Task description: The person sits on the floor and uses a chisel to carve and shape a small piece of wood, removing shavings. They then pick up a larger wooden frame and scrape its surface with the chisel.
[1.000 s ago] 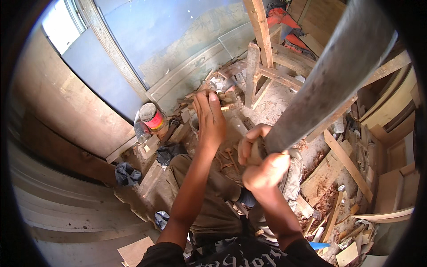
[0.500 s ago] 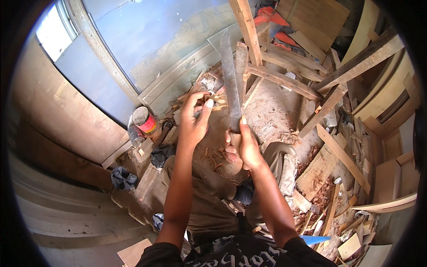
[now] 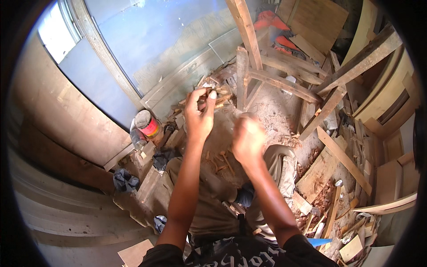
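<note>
My left hand point(image 3: 199, 116) is raised over the wood scraps by the wall, its fingers curled toward the thumb. Whether a small thing sits in that pinch, I cannot make out. To its right my right hand point(image 3: 249, 139) is a closed fist, smeared by motion. Half a second ago this fist gripped a machete by its handle; now the blade is lost in the blur. Just beyond the fist stands an upright wooden post point(image 3: 241, 78), part of a rough timber frame point(image 3: 284, 84). Wood chips point(image 3: 222, 162) lie on the floor below my hands, between my legs.
At the left a can point(image 3: 147, 123) with a red and yellow label stands near a black plastic bag point(image 3: 126, 180). Curved wooden panels point(image 3: 387, 104) lean at the right. A loose plank point(image 3: 344, 158) and offcuts litter the floor. Orange cloth point(image 3: 270, 20) lies at the back.
The machete blade, upright and plain to see before, no longer shows. My right hand has swung into a blur, and my left hand has moved slightly right and up.
</note>
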